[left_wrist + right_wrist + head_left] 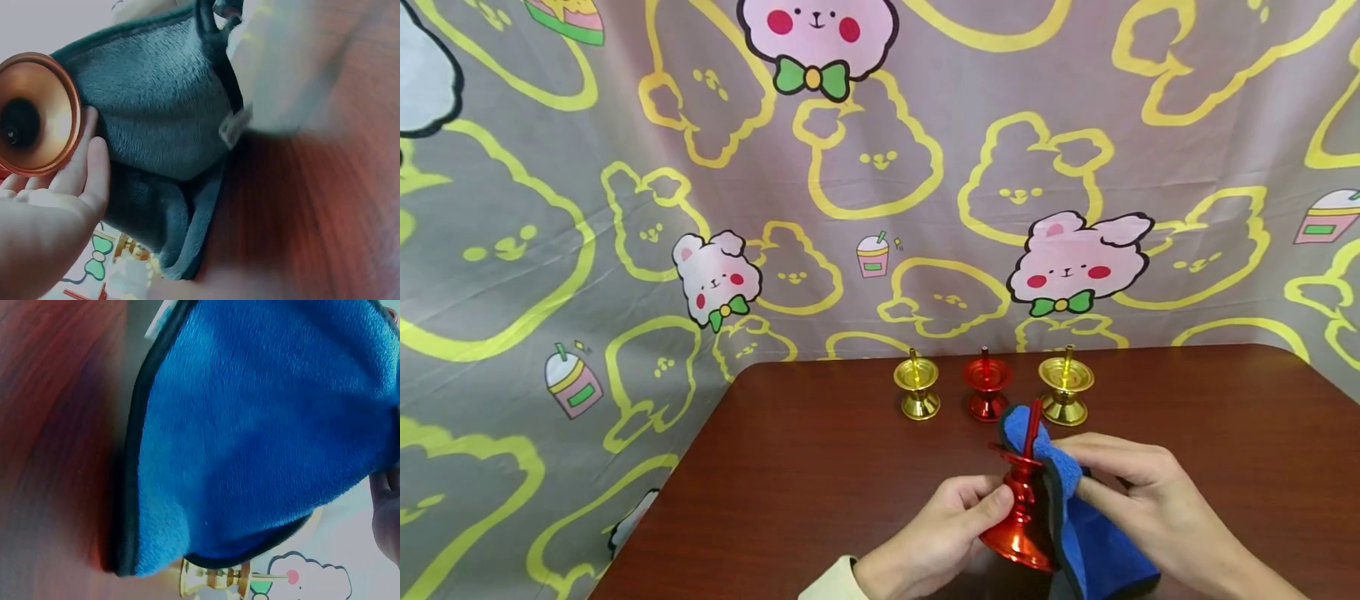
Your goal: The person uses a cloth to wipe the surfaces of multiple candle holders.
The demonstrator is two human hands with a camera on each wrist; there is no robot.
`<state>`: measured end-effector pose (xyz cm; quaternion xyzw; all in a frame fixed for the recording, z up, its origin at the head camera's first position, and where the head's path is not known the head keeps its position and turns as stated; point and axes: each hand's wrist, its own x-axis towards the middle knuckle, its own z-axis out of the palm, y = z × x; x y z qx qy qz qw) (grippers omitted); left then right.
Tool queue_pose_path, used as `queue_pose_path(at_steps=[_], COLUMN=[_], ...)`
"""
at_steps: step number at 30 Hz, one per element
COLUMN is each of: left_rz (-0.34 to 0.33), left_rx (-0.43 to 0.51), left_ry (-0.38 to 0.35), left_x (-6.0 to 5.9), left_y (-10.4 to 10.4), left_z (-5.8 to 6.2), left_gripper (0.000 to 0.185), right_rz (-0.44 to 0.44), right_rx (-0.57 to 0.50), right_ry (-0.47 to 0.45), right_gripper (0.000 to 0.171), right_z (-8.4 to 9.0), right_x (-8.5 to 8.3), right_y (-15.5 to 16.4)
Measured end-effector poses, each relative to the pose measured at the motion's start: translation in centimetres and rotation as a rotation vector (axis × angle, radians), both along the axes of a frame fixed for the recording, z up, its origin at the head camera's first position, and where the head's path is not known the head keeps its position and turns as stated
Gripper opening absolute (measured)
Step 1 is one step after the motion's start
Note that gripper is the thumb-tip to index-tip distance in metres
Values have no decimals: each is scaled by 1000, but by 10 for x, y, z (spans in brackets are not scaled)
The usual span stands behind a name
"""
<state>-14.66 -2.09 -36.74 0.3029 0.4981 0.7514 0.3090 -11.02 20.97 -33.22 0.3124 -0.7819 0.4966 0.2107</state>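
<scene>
Hands met at 6 o'clock on the dark reddish-brown wooden bench (820,450), just in front of the person. Left hand (947,533) had its fingers curled round the stem of a shiny red metallic candle holder with a flared base (1021,517), tilted, base toward the person. Right hand (1138,492) gripped a blue fleece cloth with dark edging (1097,550), pressing it against the holder's right side and cup; the cloth hung down to the bench. At 12 o'clock, near the back edge, stood a row: gold metallic candle holder (917,390), small red candle holder (987,387), second gold candle holder (1064,390), all upright and apart. Judging by this, wiping of the held piece was under way; whether the three in the row were wiped yet can't be told. Cartoon-bear printed backdrop (880,183) hung behind.
</scene>
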Motion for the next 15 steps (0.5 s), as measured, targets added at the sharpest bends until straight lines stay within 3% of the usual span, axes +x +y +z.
queue_pose_path(at_steps=[4,8,15], left_rz=[-12,16,160], left_rx=[47,64,-6], left_ry=[-41,-20,128], left_x=[2,2,0], left_y=[0,-1,-2], left_z=[-3,-5,-3], left_gripper=[72,67,49], right_rz=[29,12,7], right_rx=[-9,9,23], right_ry=[5,9,63], right_gripper=[43,43,47], right_z=[-5,-8,-10], right_x=[-2,-4,-7], right_y=[-2,-4,-5])
